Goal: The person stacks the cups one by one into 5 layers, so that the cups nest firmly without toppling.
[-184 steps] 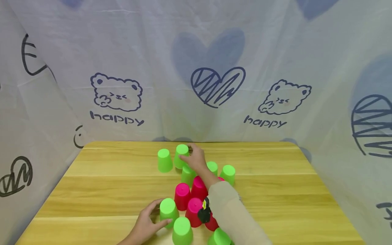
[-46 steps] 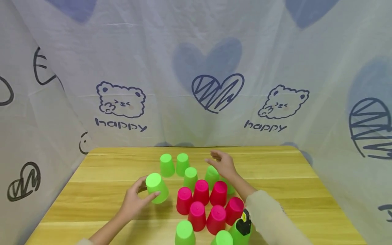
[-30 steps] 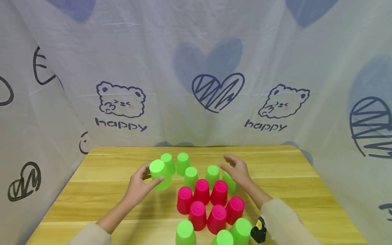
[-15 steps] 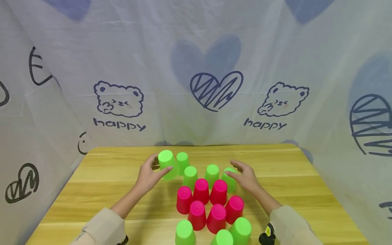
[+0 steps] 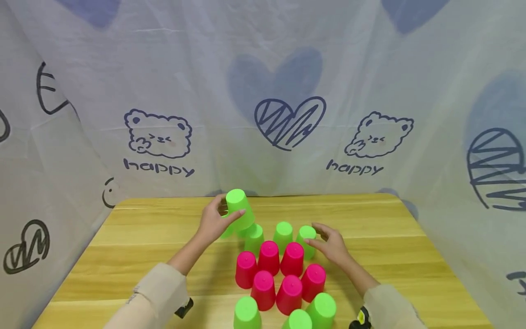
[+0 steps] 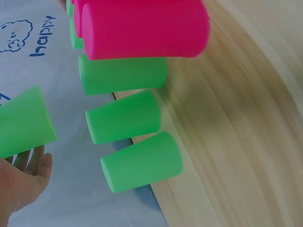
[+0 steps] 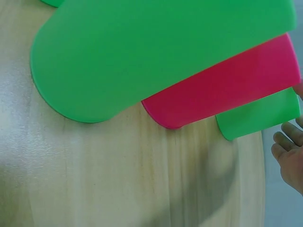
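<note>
My left hand (image 5: 215, 219) grips an upside-down green cup (image 5: 240, 210), thumb in front and fingers behind. It is raised over two green cups at the back left, mostly hidden by it in the head view. In the left wrist view the held cup (image 6: 23, 125) hangs apart from the standing green cups (image 6: 142, 163). My right hand (image 5: 333, 246) is at the rightmost green cup (image 5: 305, 242), thumb before it and fingers behind its top, loosely bent. Two more green cups (image 5: 283, 235) stand left of that one.
Several upside-down pink cups (image 5: 263, 288) stand in a cluster mid-table. Three green cups (image 5: 247, 313) are at the front, partly cut off by the frame. The wooden table (image 5: 123, 256) ends at a printed cloth backdrop (image 5: 205, 114).
The left hand has carried its green cup from the front left to above the back-left cups. The right hand let go of a back-left cup earlier, then moved right and down to the rightmost green cup.
</note>
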`<state>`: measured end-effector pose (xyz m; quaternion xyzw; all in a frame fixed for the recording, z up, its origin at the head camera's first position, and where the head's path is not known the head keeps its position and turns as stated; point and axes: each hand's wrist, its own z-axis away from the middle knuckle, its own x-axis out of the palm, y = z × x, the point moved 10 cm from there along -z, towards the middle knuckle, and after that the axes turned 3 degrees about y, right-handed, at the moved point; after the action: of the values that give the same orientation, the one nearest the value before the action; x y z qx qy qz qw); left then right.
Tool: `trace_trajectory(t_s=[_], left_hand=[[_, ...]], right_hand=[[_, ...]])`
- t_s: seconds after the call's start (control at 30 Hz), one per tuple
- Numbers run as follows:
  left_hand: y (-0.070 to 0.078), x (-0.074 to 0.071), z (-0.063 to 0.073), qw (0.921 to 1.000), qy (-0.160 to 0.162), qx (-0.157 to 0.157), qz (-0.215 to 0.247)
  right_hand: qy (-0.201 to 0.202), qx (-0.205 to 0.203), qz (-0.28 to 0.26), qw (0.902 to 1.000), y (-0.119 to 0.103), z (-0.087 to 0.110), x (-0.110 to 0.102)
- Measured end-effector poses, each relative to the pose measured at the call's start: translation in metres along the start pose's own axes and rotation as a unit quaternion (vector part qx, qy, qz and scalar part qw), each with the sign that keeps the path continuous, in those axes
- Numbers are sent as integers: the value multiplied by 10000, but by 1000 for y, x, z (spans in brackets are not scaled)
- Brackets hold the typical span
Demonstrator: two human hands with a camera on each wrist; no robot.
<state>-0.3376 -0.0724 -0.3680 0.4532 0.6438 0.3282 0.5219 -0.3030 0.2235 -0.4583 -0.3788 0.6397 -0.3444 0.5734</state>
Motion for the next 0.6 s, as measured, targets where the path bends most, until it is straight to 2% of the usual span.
trace_trajectory(t_s=[0.27, 0.6], left_hand=[[1, 15, -12, 9998, 37, -171, 131], [0, 37, -22, 9997, -116, -119, 195]], right_hand=[[146, 11, 77, 9999, 4, 2, -2], [178, -174, -74, 9997, 2, 3, 2]])
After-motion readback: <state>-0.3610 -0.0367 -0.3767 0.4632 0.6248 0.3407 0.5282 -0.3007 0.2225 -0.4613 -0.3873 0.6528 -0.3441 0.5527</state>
